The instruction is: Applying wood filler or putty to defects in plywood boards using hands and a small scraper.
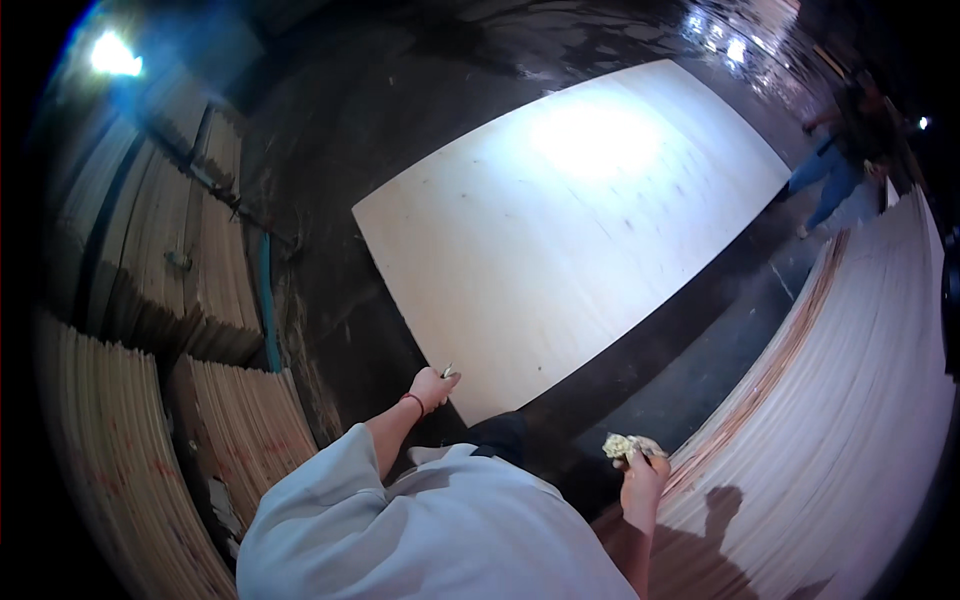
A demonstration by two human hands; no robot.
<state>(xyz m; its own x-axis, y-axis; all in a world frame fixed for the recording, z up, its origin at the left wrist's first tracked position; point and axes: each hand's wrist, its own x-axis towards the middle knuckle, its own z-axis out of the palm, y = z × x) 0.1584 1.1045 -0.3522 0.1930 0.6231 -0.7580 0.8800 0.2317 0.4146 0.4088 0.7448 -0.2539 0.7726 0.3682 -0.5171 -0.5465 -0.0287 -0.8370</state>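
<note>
A large pale plywood sheet (510,260) lies at a slant across the centre, a bright glare on its upper part. My left hand (434,386), with a red band on the wrist, is closed at the sheet's near left edge, gripping it; a small pale item by the fingers is too small to name. On the right, my right hand (645,475) is closed round a crumpled pale-yellow wad (622,446), held apart from the sheet, above dark floor and stacked boards.
Tall stacks of boards (160,240) line the left, with a blue upright (267,310) among them. More pale stacked sheets (820,400) fill the right. A co-worker in blue trousers (830,170) stands at the sheet's far right corner on dark floor (320,120).
</note>
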